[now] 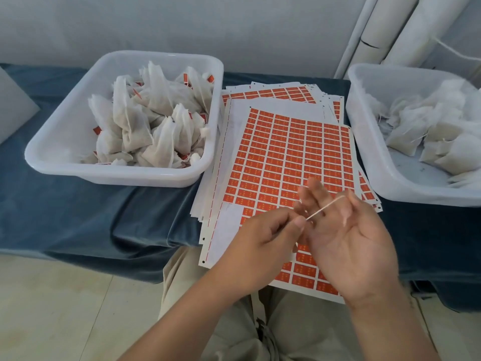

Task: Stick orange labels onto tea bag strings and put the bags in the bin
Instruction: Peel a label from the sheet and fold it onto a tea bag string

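My left hand (268, 238) pinches one end of a thin white tea bag string (325, 207) between thumb and forefinger. The string runs taut up and to the right, into the gap between the thumb and forefinger of my right hand (348, 246). That hand is palm up with its fingers spread, and the bag on the string is hidden behind it. Both hands hover over a sheet of orange labels (289, 157) on top of a stack of sheets. The white bin (65, 131) at the left holds several labelled tea bags (145, 121).
A second white bin (369, 131) at the right holds unlabelled tea bags (442, 131). Both bins and the sheets lie on a table under a dark blue cloth (91, 212). My legs are under the front edge. White tubes (395, 27) lean against the back wall.
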Demonstrator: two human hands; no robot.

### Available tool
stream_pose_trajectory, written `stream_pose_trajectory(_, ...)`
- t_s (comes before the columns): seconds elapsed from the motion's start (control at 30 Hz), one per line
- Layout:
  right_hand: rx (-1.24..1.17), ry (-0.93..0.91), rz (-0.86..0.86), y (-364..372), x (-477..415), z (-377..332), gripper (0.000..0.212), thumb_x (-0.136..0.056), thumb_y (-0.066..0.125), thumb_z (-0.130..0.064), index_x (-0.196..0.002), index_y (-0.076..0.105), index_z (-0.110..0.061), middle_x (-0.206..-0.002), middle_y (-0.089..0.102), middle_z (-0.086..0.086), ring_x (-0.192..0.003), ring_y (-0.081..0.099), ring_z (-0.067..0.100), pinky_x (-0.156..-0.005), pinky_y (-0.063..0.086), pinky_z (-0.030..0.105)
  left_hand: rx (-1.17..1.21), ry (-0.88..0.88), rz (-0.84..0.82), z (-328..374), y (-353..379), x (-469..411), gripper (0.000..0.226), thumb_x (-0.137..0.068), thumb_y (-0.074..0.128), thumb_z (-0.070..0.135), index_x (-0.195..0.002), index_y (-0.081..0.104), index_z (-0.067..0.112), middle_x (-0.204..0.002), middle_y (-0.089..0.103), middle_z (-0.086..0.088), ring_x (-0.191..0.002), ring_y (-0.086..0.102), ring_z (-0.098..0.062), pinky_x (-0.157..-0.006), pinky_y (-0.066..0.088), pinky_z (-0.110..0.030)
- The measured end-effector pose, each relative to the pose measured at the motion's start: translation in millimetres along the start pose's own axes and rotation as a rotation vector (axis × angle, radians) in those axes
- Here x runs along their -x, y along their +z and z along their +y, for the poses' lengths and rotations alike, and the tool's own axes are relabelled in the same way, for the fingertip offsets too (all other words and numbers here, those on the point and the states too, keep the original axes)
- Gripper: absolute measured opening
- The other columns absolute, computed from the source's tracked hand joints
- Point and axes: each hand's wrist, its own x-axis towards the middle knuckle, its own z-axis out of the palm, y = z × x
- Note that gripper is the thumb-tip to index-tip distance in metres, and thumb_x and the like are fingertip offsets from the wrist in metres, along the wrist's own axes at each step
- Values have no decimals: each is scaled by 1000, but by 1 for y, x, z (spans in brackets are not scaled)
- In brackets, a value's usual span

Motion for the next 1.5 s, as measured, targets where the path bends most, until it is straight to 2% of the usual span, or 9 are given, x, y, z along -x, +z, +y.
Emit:
stream_pose_trajectory(0.23,361,-25,131,-8,-7,0,28,-105,56,-44,-94,73,-24,-76,53,-1,-67,52,12,-90,47,40,-116,-252,399,-26,-37,3,17,-109,43,46,-118,57,50,-117,60,32,-108,62,10,-99,55,-28)
stream_pose_trajectory(0.4,771,-63,278,-4,-18,11,34,-106,48,-57,-117,74,-38,-77,60,-13,-70,63,6,-80,53,30,273,-500,525,-39,-72,12,28,-96,52,55,-122,62,55,-109,72,35,-96,72,10,-71,59,-26)
stream_pose_trajectory(0.53,873,-25,297,2,-30,26,28,-103,44,-64,-119,66,-58,-108,74,-26,-95,72,-2,-72,60,24,378,-550,589,-44,-80,6,19,-108,56,38,-122,67,43,-105,78,26,-97,75,3,-92,60,-35)
stream_pose_trajectory(0.67,888,-22,268,8,-38,36,21,-104,50,-57,-113,68,-53,-103,75,-25,-92,73,-5,-60,57,15,383,-572,561,-43,-85,3,25,-104,66,34,-129,66,34,-107,79,18,-99,78,-7,-90,62,-33)
stream_pose_trajectory(0.8,965,41,261,3,-45,47,20,-101,55,-57,-111,69,-46,-103,73,-30,-93,73,-6,-77,60,25,-44,-547,414,-40,-78,5,43,-101,66,48,-142,57,40,-126,69,24,-107,68,-3,-88,58,-31)
stream_pose_trajectory(0.93,1053,27,276,1,-49,55,20,-101,55,-57,-109,68,-45,-102,67,-40,-93,67,-16,-70,52,14,195,-644,469,-34,-83,-2,38,-101,69,41,-137,65,30,-114,76,16,-103,74,-11,-93,62,-36)
stream_pose_trajectory(1.13,1144,-17,246,1,-49,59,13,-100,57,-57,-101,66,-49,-103,62,-49,-98,58,-24,-71,45,10,92,-700,342,-27,-89,-9,23,-97,73,42,-118,76,36,-107,78,16,-102,74,-21,-98,59,-57)
stream_pose_trajectory(1.33,1309,-97,133,11,-50,55,11,-97,59,-61,-100,63,-52,-95,64,-45,-99,56,-27,-66,45,-3,91,-578,301,-25,-87,-3,13,-97,73,40,-105,78,31,-98,81,15,-88,80,-11,-92,63,-50)
stream_pose_trajectory(1.5,1502,-234,26,27,-46,46,48,-92,46,-73,-119,71,-43,-97,58,-42,-82,61,-21,-68,43,-5,280,-441,162,-17,-88,8,24,-85,79,36,-104,82,24,-111,81,-4,-103,79,-28,-99,59,-53)
